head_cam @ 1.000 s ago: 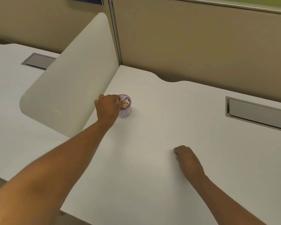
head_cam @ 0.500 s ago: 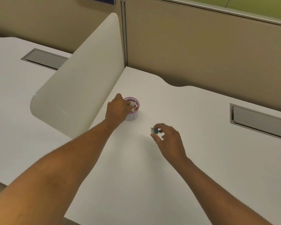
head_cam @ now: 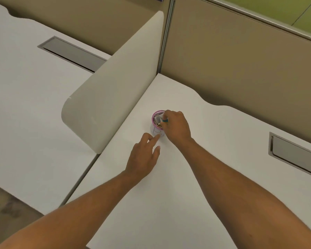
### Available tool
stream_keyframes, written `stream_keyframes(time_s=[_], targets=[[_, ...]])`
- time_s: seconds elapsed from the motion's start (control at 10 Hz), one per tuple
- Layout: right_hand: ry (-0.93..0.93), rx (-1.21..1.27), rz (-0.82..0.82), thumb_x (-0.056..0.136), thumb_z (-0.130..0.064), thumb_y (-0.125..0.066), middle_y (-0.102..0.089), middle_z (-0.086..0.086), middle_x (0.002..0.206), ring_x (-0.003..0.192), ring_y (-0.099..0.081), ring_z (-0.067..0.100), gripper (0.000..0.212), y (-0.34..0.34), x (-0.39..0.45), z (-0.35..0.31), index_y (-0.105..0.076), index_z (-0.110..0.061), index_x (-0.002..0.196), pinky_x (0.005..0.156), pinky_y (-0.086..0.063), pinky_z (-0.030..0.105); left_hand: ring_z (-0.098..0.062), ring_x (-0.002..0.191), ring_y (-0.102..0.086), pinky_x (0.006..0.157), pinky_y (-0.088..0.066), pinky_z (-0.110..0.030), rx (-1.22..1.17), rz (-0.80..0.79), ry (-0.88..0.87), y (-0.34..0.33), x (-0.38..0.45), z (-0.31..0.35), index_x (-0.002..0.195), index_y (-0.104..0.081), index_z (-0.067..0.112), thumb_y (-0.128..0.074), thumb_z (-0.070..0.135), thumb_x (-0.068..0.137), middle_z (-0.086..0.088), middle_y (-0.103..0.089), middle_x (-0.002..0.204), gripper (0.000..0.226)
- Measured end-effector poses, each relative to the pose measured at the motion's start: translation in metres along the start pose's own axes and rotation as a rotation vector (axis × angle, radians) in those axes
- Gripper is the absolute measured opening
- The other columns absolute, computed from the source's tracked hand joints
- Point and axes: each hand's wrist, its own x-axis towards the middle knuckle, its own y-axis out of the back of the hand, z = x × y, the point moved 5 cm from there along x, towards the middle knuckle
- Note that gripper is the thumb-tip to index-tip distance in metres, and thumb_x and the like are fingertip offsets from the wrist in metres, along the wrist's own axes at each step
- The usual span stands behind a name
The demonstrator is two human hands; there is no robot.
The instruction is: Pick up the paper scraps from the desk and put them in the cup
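Note:
A small clear cup [head_cam: 155,130] with a pink rim stands on the white desk [head_cam: 169,194] near the divider, holding several paper scraps [head_cam: 158,119]. My right hand [head_cam: 178,127] hovers over the cup's right side, its fingertips pinching a teal and white paper scrap [head_cam: 165,120] just above the rim. My left hand [head_cam: 144,158] is in front of the cup, off it, fingers spread with the index fingertip close to the cup's base.
A curved cream divider panel [head_cam: 111,87] rises just left of the cup. A tan partition wall [head_cam: 232,60] backs the desk. A grey cable tray [head_cam: 294,151] is set into the desk at right, another cable tray [head_cam: 72,53] on the neighbouring desk at left.
My right hand carried the teal scrap from the desk's middle up to the cup's rim. My left hand let go of the cup and drew back toward me.

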Motion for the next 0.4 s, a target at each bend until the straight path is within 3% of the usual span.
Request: stream_keyframes(time_s=[0.2,0.3,0.4], targets=[[0.047,-0.148,-0.029,0.101,-0.026,-0.051,-0.074,0.006,0.102,0.099,-0.056,0.026,0.028,-0.011,-0.008,0.001,-0.076,-0.014,0.1,0.083,-0.052,0.039,-0.027,0.082,-0.063,0.086,-0.054,-0.043,-0.033,0.04,0.001,0.006,0.009,-0.004,0.148,-0.055,0.018,-0.054,0.023,0.105,-0.004,-0.054,0.125,0.044],[0.086,-0.088,-0.028,0.104,-0.023,-0.049,-0.069,0.01,0.115,0.106,-0.057,0.027,0.028,-0.008,-0.01,0.004,-0.073,-0.011,0.111,0.094,-0.047,0.038,-0.028,0.082,-0.062,0.083,-0.054,-0.042,-0.05,0.063,-0.012,0.011,0.017,0.001,0.147,-0.057,0.018,-0.055,0.02,0.103,-0.004,-0.054,0.122,0.044],[0.027,0.057,0.067,0.103,-0.024,-0.05,-0.064,0.007,0.119,0.11,-0.053,0.025,0.026,0.006,-0.019,0.01,-0.073,-0.014,0.111,0.094,-0.048,0.037,-0.027,0.087,-0.063,0.081,-0.054,-0.044,-0.058,0.131,-0.028,0.017,0.024,0.006,0.141,-0.063,0.016,-0.058,0.013,0.1,-0.005,-0.057,0.113,0.041]])
